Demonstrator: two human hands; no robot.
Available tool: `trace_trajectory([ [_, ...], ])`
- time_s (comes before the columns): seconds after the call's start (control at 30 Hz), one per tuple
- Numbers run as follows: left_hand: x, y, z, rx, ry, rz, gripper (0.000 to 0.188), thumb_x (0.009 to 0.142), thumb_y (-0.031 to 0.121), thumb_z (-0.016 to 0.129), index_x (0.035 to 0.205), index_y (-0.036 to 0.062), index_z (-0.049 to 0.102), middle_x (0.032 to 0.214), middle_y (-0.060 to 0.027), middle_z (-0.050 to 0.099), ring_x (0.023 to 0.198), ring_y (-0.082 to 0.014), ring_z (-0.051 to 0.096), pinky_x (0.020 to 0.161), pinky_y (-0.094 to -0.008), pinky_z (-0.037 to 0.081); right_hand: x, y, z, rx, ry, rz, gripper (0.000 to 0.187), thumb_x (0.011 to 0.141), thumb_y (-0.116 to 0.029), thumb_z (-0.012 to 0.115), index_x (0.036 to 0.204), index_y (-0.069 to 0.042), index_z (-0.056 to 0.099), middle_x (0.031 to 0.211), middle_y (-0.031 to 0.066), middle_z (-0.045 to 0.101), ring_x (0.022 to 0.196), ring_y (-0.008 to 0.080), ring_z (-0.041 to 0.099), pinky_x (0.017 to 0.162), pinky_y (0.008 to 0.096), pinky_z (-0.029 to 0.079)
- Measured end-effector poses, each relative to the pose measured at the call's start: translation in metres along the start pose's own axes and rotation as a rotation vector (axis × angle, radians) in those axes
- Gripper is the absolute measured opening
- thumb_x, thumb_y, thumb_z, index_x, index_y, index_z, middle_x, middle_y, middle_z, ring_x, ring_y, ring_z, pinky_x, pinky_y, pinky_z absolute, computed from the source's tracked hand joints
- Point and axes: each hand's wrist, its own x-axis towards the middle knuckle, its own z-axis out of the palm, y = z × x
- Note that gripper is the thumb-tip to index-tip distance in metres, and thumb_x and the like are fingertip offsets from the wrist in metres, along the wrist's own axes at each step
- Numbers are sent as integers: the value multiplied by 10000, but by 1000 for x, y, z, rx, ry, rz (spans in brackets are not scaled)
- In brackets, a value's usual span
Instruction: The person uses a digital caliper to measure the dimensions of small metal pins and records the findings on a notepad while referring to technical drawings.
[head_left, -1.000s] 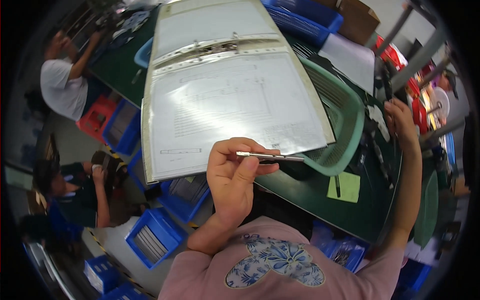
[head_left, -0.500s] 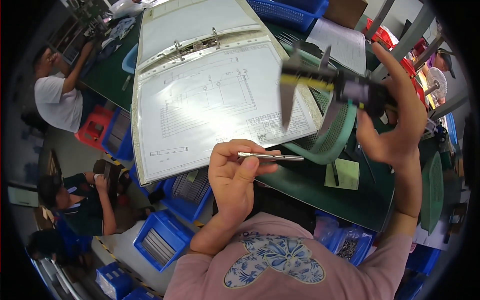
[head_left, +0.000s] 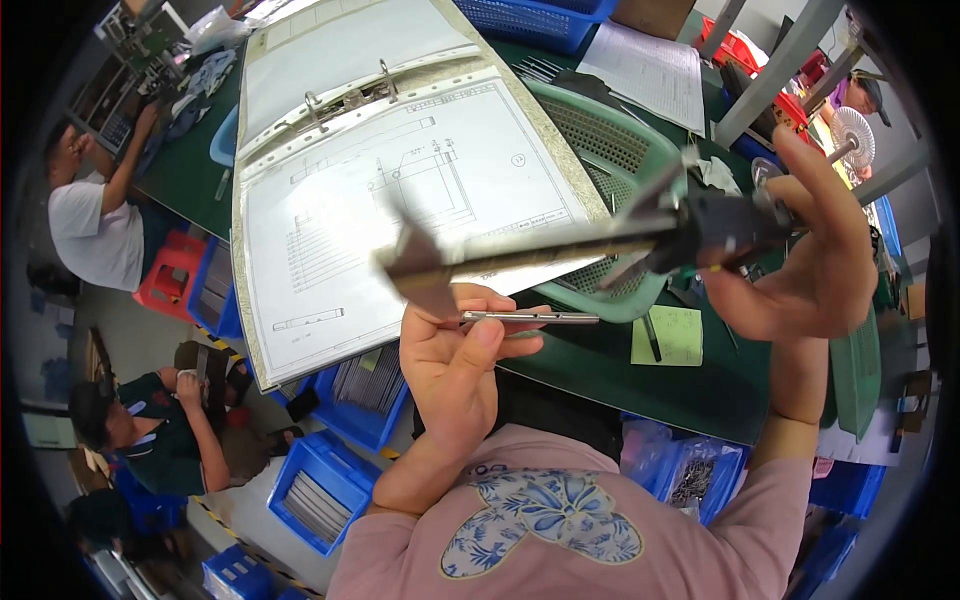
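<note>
Left hand: thumb and fingers pinching a metal rod
Rod: pointing to 3 o'clock
Right hand: curled round a blurred caliper, at the rod's 1 o'clock
Open binder: at the rod's 10 o'clock

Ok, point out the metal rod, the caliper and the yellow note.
Metal rod [head_left: 534, 318], head view: middle of its shaft.
Caliper [head_left: 580, 245], head view: its blurred beam.
Yellow note [head_left: 681, 339], head view: bare paper, right of centre.
</note>
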Motion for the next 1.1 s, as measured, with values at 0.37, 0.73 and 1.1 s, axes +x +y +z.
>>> trace_trajectory([
  [0.37,-2,-1,2,80,13,36,152,884,16,509,1015,-2,434,998,-188,509,815,-315,664,658,-330,619,-35,9,12,21,-262,-21,635,633,-145,737,1211,31,543,640,67,508,499,190,476,458,308,380],
  [0.73,-1,1,3,65,4,13,199,865,-28,513,1019,-18,387,998,-202,517,861,-315,651,654,-332,616,-39,2,14,-9,-292,4,805,541,-50,639,1308,78,432,776,116,597,588,218,566,538,310,458],
  [1.1,-1,1,3,85,-7,35,216,868,-31,511,1039,-33,380,992,-198,512,860,-274,639,653,-327,617,-37,1,17,-50,-253,-71,772,622,-189,725,1288,88,451,703,82,554,549,209,528,507,312,434],
])
